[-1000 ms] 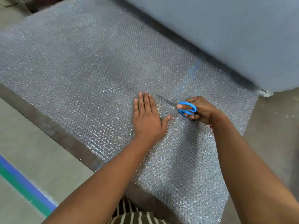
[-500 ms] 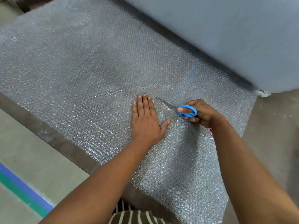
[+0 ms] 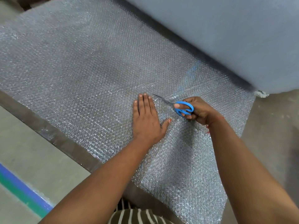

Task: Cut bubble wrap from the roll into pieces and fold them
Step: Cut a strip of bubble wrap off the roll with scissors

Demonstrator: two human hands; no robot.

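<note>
The big grey roll [image 3: 226, 33] fills the upper right, lying across the floor [image 3: 32, 152], and from under it a wide sheet of bubble wrap [image 3: 80, 70] spreads flat toward the person, covering most of the view. The sheet's near edge runs along a dark strip [image 3: 64, 139] set in the pale floor, and its right part reaches down past the arms toward the bottom of the view. At the lower left corner a blue and green line [image 3: 21, 189] crosses the floor. A bit of striped cloth [image 3: 134, 215] shows at the bottom edge between the two forearms.

The left hand [image 3: 148, 120] lies palm down on the bubble wrap, fingers straight and close together, thumb spread out to the right, pressing the sheet flat. Just to its right the right hand [image 3: 199, 110] grips a pair of scissors [image 3: 176, 106], fingers curled through the blue handle loops. The metal blades point up and left, toward the left hand's fingertips, low against the bubble wrap; whether the blades are parted cannot be told. The wrap around the blades is wrinkled and shiny
</note>
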